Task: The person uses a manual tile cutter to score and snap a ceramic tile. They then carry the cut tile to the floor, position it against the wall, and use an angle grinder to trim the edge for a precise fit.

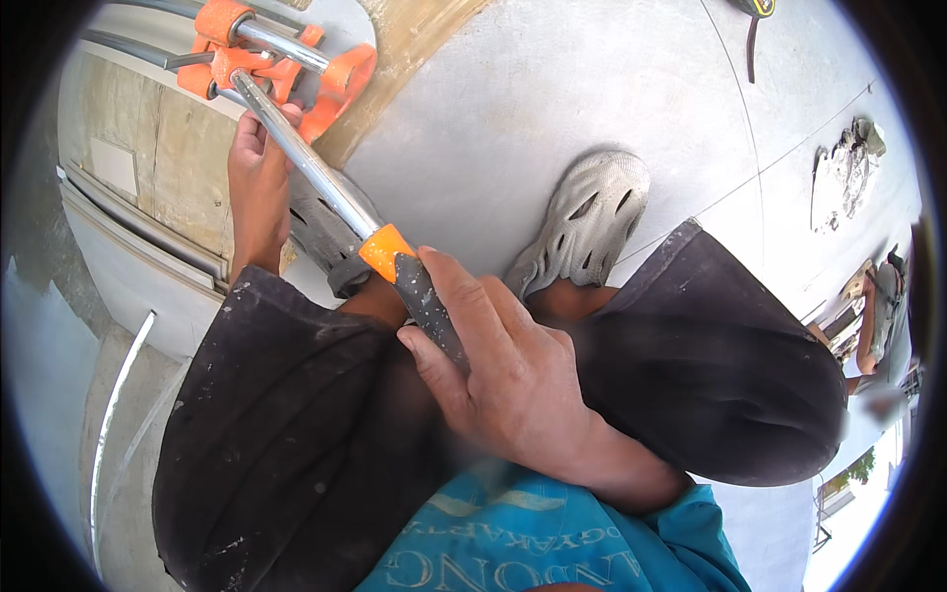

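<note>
An orange manual tile cutter point(340, 84) with shiny metal rails stands at the upper left. Its long metal lever point(306, 158) slants down toward me and ends in an orange and dark grey grip. My right hand point(513, 370) is wrapped around that grip, between my knees. At the other end, my left hand point(259, 187) is closed against the cutter's orange body, below the lever. Part of its fingers is hidden behind the frame, so how they hold it is not fully seen.
Large pale tiles point(138, 237) are stacked on the left. My grey shoes point(587, 212) rest on the light grey floor. A yellow and black tool point(755, 6) lies at the top right edge. Crumpled scrap point(848, 168) lies farther right, and another person's limb point(868, 321) shows at the rim.
</note>
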Motion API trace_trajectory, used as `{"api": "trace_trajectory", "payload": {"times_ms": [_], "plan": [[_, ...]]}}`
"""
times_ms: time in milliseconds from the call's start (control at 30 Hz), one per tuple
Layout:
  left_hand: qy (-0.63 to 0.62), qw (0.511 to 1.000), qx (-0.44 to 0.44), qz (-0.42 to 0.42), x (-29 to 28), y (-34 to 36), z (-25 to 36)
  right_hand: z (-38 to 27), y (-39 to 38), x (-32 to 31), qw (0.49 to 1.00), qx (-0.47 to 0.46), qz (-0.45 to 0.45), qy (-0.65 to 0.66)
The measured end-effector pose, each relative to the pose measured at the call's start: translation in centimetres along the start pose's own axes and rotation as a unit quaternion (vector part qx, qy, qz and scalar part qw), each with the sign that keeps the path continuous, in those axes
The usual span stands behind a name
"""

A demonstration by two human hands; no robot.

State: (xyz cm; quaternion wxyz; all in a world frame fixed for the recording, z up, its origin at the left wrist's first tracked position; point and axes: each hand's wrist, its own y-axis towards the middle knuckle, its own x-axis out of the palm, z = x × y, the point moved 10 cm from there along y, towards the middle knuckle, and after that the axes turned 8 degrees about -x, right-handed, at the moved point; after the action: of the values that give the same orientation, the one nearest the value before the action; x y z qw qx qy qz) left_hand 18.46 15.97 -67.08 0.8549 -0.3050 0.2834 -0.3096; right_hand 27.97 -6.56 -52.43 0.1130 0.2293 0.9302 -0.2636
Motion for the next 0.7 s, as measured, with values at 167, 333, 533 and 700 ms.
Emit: {"api": "trace_trajectory", "payload": {"times_ms": [167, 333, 533, 700], "plan": [[-0.026, 0.999, 0.004, -0.022, 0.5, 0.3, 0.1, -0.1, 0.2, -0.4, 1.000, 0.001, -0.010, -0.019], [-0.035, 0.998, 0.016, -0.050, 0.9, 0.5, 0.1, 0.6, 0.3, -0.3, 0.999, 0.026, -0.007, -0.018], [-0.011, 0.997, 0.043, -0.069, 1.1, 0.9, 0.4, 0.4, 0.3, -0.5, 1.000, 0.021, 0.002, -0.022], [-0.010, 0.995, 0.057, -0.086, 0.8, 1.1, 0.8, 0.2, 0.4, -0.5, 0.999, 0.007, 0.019, -0.028]]}}
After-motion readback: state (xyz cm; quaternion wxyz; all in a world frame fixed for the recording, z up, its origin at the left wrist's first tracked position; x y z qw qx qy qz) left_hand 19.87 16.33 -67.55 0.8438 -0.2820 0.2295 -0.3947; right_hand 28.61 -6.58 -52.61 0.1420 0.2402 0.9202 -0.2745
